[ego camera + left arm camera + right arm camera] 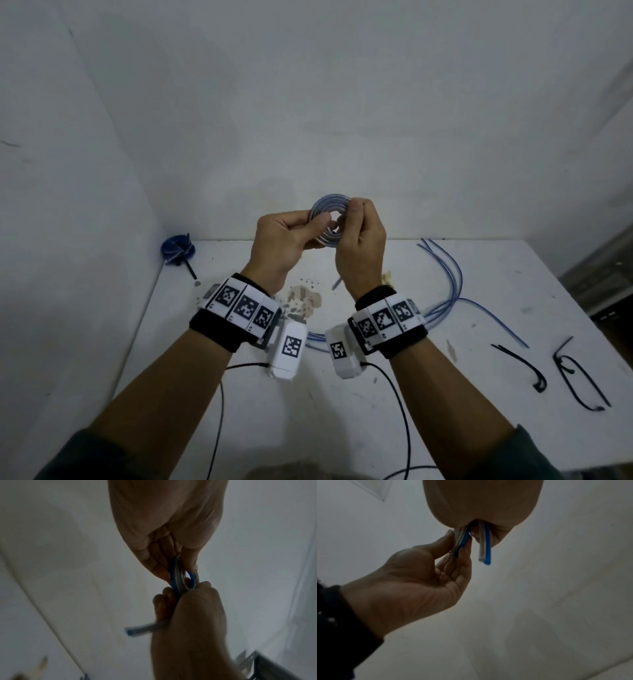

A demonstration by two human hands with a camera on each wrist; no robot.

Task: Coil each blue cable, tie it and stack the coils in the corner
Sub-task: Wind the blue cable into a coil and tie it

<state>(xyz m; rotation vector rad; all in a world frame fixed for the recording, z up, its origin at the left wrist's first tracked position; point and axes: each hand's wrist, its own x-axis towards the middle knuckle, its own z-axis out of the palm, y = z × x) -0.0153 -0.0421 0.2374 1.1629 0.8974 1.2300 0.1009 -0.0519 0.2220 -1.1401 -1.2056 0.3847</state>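
Observation:
Above the white table (479, 274) I hold a small coil of blue cable (329, 202) between both hands. My left hand (291, 233) pinches its left side, thumb in front and fingers behind. My right hand (359, 233) grips its right side with curled fingers. In the left wrist view the coil (180, 578) shows edge-on between the two hands, and a loose cable end (140, 628) sticks out below the right hand. In the right wrist view the coil strands (462, 540) sit between the left thumb and fingers. A tied dark blue coil (178, 248) lies in the back left corner.
Several loose blue cables (452, 284) curve across the table to the right of my hands. Black cable ties (520, 366) (579, 380) lie near the right front. Walls close the table at the left and back. A brown stain (303, 298) marks the middle.

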